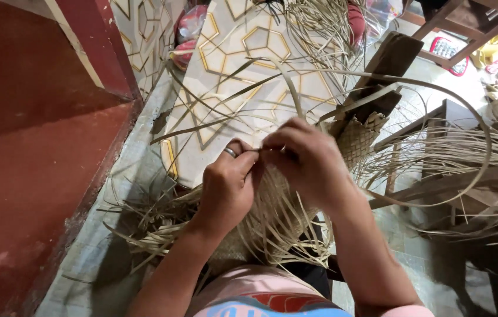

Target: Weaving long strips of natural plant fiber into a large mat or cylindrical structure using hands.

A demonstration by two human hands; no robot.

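A half-woven mat of pale dried leaf strips (272, 217) lies across my lap, loose strip ends fanning out below and to the left. My left hand (225, 188), with a ring on one finger, pinches a thin strip at the weave's upper edge. My right hand (305, 158) meets it fingertip to fingertip, gripping the same strip edge. A woven corner (357, 138) sticks out just right of my right hand. Long loose strips (437, 152) arc away to the right.
A white cloth with gold hexagon lines (243, 70) covers the surface ahead. A dark red wall (32, 135) stands at the left. Dark wooden pieces (390, 64) and furniture frames (466, 176) crowd the right, with more strips (319, 23) piled at the top.
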